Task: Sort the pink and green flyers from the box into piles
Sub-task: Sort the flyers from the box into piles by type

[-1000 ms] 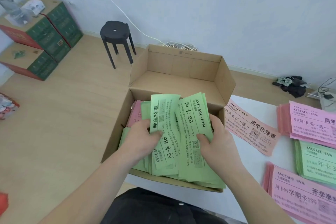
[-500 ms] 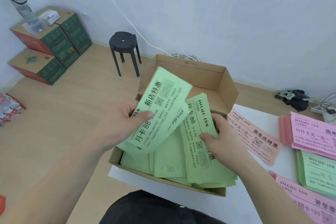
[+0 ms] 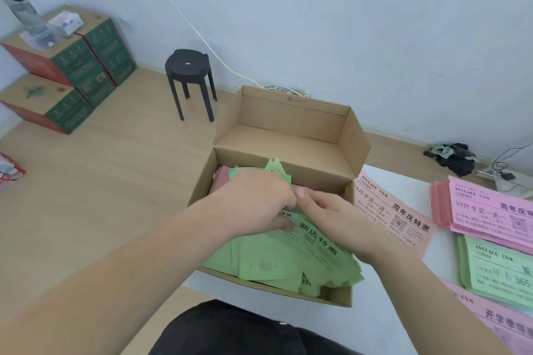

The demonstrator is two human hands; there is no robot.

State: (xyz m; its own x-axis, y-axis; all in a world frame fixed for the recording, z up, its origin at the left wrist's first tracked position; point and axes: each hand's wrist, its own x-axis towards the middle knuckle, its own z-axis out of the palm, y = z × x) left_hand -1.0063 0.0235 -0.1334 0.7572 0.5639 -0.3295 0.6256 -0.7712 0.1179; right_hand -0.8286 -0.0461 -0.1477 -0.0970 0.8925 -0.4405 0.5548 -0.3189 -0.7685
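An open cardboard box (image 3: 291, 135) stands at the white table's left edge, full of loose green flyers (image 3: 288, 262) with some pink flyers (image 3: 220, 179) at its far end. Both my hands are inside the box. My left hand (image 3: 256, 202) grips green flyers, fingers curled over them. My right hand (image 3: 331, 219) meets it, thumb and fingers pinching at the flyers. To the right lie a single pink flyer (image 3: 392, 216), a pink pile (image 3: 490, 210), a green pile (image 3: 499, 268) and another pink pile (image 3: 501, 323).
A black stool (image 3: 189, 78) stands on the wooden floor behind the box. Stacked green and red cartons (image 3: 72, 72) with a water bottle (image 3: 20, 8) sit at the far left. A white cable (image 3: 202, 40) runs down the wall. Dark clothes (image 3: 452, 155) lie at the right.
My left hand lowered its lifted green flyer back into the box and moved to the right hand. Both hands now sit lower among the flyers, and the view tilted slightly.
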